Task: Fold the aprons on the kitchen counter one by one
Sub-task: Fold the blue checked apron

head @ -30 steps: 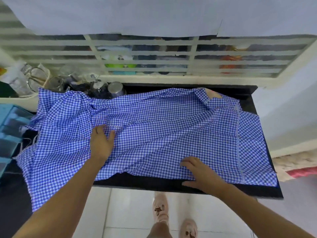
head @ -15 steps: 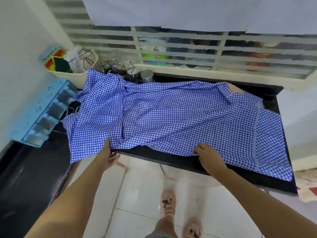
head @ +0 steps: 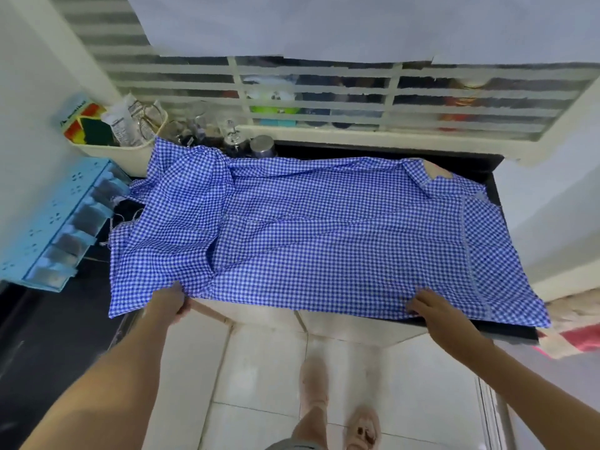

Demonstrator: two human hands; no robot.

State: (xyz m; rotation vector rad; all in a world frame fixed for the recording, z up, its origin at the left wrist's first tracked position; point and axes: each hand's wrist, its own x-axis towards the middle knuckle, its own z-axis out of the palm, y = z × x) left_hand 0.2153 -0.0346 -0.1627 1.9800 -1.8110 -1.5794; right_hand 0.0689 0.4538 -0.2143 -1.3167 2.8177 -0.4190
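A blue-and-white checked apron (head: 324,235) lies spread across the black kitchen counter (head: 467,164), wrinkled at its left end, with its near hem hanging over the counter's front edge. My left hand (head: 170,302) grips the near hem at the left, fingers curled under the cloth. My right hand (head: 431,306) holds the near hem at the right, its fingers curled on the fabric. The apron's left part bunches up against the jars.
A cream tub (head: 113,147) with packets and a sponge stands at the back left, next to glass and steel jars (head: 246,142). A light blue drawer rack (head: 55,228) sits at the left. A louvred window runs behind the counter. Tiled floor and my feet are below.
Both hands have slid from the top of the apron down to its near hem. The hem has come forward over the counter's front edge, and my view has pulled back.
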